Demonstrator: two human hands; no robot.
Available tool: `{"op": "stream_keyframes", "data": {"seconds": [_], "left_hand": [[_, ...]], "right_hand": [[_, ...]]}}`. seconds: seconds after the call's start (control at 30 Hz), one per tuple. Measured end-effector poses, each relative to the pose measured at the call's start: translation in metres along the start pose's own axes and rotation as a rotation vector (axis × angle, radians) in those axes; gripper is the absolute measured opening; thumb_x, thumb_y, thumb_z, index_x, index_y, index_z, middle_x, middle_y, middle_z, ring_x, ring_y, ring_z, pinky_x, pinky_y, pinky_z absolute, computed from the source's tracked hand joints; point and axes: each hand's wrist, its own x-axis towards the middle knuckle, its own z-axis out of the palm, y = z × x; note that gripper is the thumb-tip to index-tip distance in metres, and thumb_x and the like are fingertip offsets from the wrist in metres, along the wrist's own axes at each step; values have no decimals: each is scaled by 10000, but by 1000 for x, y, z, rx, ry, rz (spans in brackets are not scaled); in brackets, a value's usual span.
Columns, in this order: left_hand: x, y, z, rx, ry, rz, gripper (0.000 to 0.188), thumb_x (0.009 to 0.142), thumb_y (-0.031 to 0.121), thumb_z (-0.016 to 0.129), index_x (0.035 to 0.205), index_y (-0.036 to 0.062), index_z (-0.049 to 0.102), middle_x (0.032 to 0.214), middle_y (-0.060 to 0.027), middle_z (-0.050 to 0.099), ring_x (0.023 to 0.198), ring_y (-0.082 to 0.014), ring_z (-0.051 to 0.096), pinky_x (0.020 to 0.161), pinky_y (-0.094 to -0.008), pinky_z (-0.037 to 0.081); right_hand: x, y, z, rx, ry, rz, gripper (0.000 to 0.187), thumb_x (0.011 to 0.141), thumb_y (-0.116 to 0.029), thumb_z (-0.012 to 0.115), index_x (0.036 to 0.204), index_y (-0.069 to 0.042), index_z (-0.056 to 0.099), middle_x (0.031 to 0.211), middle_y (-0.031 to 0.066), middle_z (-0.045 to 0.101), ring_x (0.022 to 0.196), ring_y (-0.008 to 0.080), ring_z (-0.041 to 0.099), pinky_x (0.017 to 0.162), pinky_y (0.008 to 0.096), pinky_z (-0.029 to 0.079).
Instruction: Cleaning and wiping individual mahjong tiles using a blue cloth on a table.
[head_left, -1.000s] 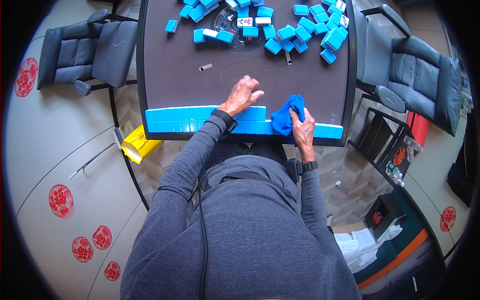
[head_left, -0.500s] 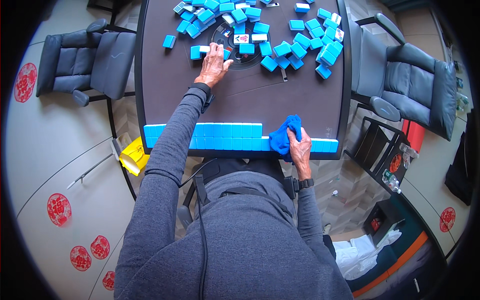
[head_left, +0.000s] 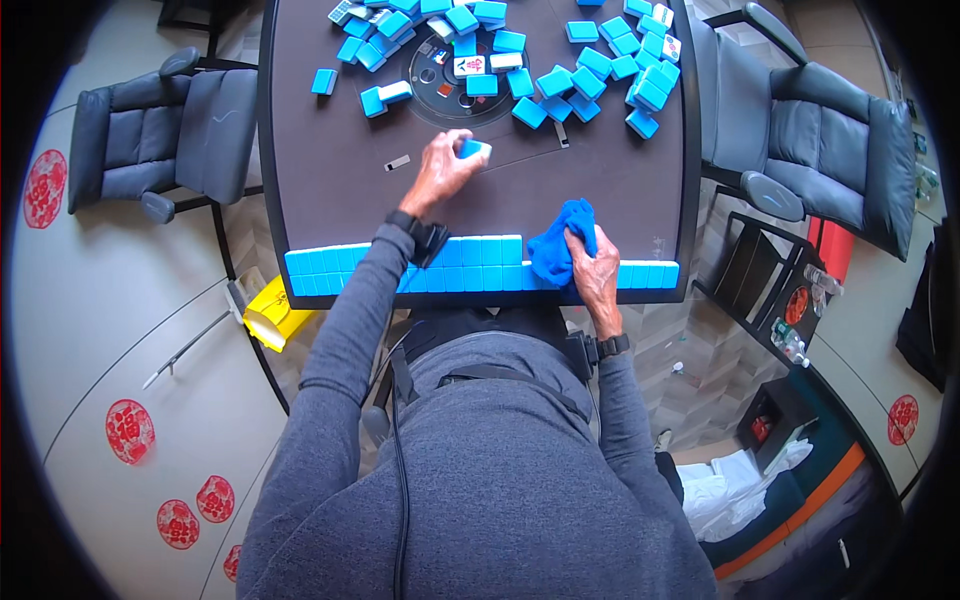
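My left hand [head_left: 442, 170] grips a blue-backed mahjong tile [head_left: 471, 150] over the middle of the table, its fingers closed round the edge. My right hand [head_left: 597, 272] clutches a crumpled blue cloth [head_left: 562, 247] at the near side, over the row of tiles. That long row of mahjong tiles [head_left: 440, 278] runs along the near edge, backs up; its left part is two tiles deep, its right part a single line. Farther off lie many loose tiles [head_left: 590, 85], mostly blue side up, with one face-up tile [head_left: 468, 67] near the round centre panel [head_left: 440, 98].
The dark mahjong table [head_left: 340, 190] has a raised black rim. Grey armchairs stand at its left [head_left: 165, 135] and right [head_left: 800, 130]. A yellow bag [head_left: 275, 315] hangs by the near left corner. Bottles sit on a side stand [head_left: 790, 325] to the right.
My left hand has come back toward me from the centre panel with a tile picked up from there. The right hand with the cloth stays near the row's right part.
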Motion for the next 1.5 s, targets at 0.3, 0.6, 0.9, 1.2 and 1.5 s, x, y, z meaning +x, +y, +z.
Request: {"op": "stream_keyframes", "data": {"seconds": [0.3, 0.6, 0.9, 1.2, 1.5], "left_hand": [[-100, 64, 27, -875, -329, -149, 645, 990, 334, 835, 1464, -42, 611, 1370, -136, 686, 1301, -211, 622, 1114, -376, 517], [-124, 106, 2, -814, -479, -146, 681, 969, 254, 858, 1524, -37, 589, 1427, -178, 677, 1308, -256, 655, 1110, -406, 563], [-125, 80, 8, -455, -370, 26, 627, 968, 74, 784, 1534, -34, 538, 1351, -160, 698, 1171, -233, 697, 1065, -383, 573], [-125, 103, -5, -637, -451, -6, 659, 947, 92, 845, 1526, -43, 561, 1395, -161, 673, 1242, -230, 664, 1096, -381, 558], [-134, 97, 15, -835, -185, -29, 555, 957, 115, 851, 1467, 12, 660, 1365, -67, 601, 1223, -208, 630, 1027, -339, 576]], "right_hand": [[16, -55, 34, 147, -22, -101, 299, 1044, -291, 745, 1205, -40, 729, 1022, 188, 757, 946, 293, 747, 856, 424, 572], [15, -31, 29, 264, 19, 54, 394, 1092, -340, 686, 1246, 18, 743, 1081, 84, 773, 999, 174, 690, 919, 363, 564], [9, -63, 10, -8, -211, -189, 327, 1003, -299, 797, 1218, -55, 760, 1064, 153, 766, 987, 287, 762, 884, 404, 589], [17, -50, 17, 206, -129, -12, 337, 1019, -322, 790, 1200, -38, 761, 1007, 97, 776, 910, 171, 722, 826, 354, 582], [16, -56, 27, 274, -128, -20, 340, 1058, -240, 758, 1300, -2, 742, 1113, 41, 765, 1003, 109, 663, 903, 304, 570]]}}
